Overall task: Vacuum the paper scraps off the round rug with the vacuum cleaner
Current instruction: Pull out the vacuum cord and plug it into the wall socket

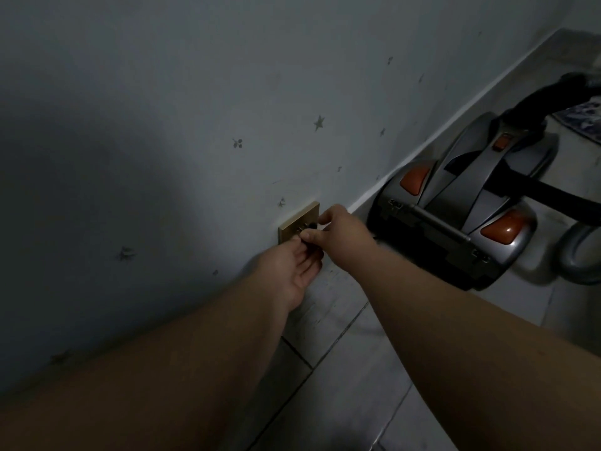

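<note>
Dim light, detail poor. Right hand [343,234] at the wall socket [292,224]: fingers [323,219] curled, thumb and forefinger pinching a small dark plug [311,226] against the plate. Left hand [289,275] comes in from below, palm up, fingertips meeting the same dark part just under the right fingers; cannot tell whether they grip it or only steady it. Vacuum cleaner [455,219], a grey canister with orange pads, lies on the floor [341,369] to the right of the fingers, near but apart. A patterned rug [585,122] edge shows well beyond it; no scraps made out. Judgement: the plug is light, rigid and small, best held by its body, not the cord, and pushed straight in. The canister looks heavy and hard-shelled, and probably rolls; take it by the central handle arch or tow it by the hose [553,99].
</note>
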`<act>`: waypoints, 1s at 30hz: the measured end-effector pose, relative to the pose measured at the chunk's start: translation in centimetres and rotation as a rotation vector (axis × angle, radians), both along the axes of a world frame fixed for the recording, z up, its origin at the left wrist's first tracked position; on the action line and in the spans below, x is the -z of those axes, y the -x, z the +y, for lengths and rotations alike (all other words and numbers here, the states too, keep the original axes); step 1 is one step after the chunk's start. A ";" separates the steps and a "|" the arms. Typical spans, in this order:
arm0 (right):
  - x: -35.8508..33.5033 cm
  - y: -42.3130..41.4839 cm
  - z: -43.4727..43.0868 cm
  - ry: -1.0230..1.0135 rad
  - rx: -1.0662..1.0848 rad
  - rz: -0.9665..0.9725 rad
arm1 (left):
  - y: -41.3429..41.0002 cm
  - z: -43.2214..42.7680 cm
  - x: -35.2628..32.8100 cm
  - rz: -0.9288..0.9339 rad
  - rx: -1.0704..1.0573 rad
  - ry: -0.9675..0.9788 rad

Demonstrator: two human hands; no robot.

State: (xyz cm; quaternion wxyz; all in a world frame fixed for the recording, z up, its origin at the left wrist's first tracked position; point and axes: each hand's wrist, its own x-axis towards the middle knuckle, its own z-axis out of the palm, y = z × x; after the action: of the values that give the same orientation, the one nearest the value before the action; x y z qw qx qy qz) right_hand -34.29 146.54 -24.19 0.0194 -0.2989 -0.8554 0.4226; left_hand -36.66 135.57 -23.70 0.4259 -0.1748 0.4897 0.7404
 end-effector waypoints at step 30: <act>0.0 2.0 1.0 0.453 0.216 -0.103 | 0.5 2.9 -0.3 -0.004 -0.224 0.153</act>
State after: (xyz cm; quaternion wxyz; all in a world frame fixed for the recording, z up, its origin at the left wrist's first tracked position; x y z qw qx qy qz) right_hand -36.32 147.53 -24.22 -0.0467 -0.4065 -0.7019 0.5831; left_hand -37.17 138.47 -23.36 0.3271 -0.2619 0.5215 0.7432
